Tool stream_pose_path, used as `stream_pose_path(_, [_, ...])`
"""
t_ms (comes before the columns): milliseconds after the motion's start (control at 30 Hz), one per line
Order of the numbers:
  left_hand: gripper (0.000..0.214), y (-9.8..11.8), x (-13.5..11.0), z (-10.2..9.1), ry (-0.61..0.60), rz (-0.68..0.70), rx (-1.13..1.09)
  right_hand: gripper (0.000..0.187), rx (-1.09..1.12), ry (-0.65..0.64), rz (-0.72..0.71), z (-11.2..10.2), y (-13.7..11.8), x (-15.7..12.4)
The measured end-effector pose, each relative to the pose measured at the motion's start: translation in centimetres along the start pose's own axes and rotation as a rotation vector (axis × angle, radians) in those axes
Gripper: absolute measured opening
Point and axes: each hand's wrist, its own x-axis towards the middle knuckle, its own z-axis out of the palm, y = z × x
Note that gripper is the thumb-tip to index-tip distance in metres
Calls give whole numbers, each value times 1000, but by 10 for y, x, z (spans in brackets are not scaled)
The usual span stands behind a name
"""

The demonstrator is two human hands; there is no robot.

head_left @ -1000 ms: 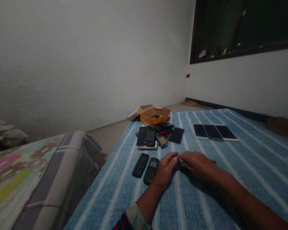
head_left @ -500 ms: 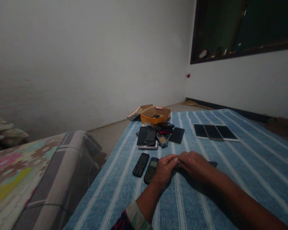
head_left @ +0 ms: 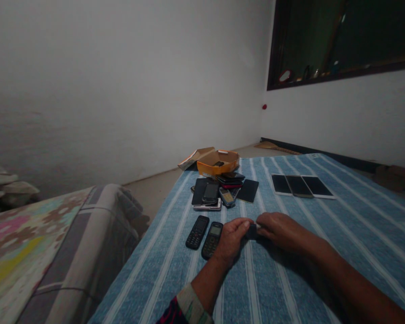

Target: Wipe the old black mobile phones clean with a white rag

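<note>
My left hand (head_left: pixel 231 238) and my right hand (head_left: pixel 279 230) meet over the blue striped cloth (head_left: pixel 290 279). Between their fingertips they pinch a small dark object (head_left: pixel 251 231), most of it hidden by the fingers. Two black keypad phones (head_left: pixel 205 234) lie side by side just left of my left hand. Farther back sits a pile of several phones (head_left: pixel 221 191).
An open orange box (head_left: pixel 218 162) stands behind the pile at the cloth's far edge. Three smartphones (head_left: pixel 302 186) lie in a row at the back right. A patterned mattress with a grey blanket (head_left: pixel 54 243) borders the left side. White walls enclose the corner.
The hands have drawn slightly apart, and the small dark object now shows between the fingertips. A dark thing seen earlier by the right hand is out of sight.
</note>
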Motion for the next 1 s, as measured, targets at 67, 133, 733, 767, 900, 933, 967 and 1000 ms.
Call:
stream_pose_path(67, [36, -1, 1, 0, -12, 0, -10, 19, 17, 35, -29, 4, -2, 1])
stream_pose_path(133, [36, -1, 1, -1, -23, 7, -30, 22, 45, 81, -66, 10, -4, 3])
stream_pose_path(733, [38, 0, 2, 1, 22, -20, -63, 13, 75, 158, -66, 22, -1, 8])
stream_pose_path(767, [38, 0, 2, 0, 17, -19, -62, 13, 79, 152, -65, 21, -2, 7])
stream_pose_path(900, [37, 0, 2, -1, -13, -16, -93, 15, 140, 139, -100, 16, -3, 4])
stream_pose_path(933, [37, 0, 2, -1, -19, -9, -91, 17, 162, 136, -118, 14, -3, 3])
stream_pose_path(967, [37, 0, 1, -1, -27, 0, -81, 19, 184, 133, -132, 11, -4, 2])
stream_pose_path(1000, [36, 1, 1, -1, -33, 9, -69, 21, 206, 129, -144, 9, -4, 0])
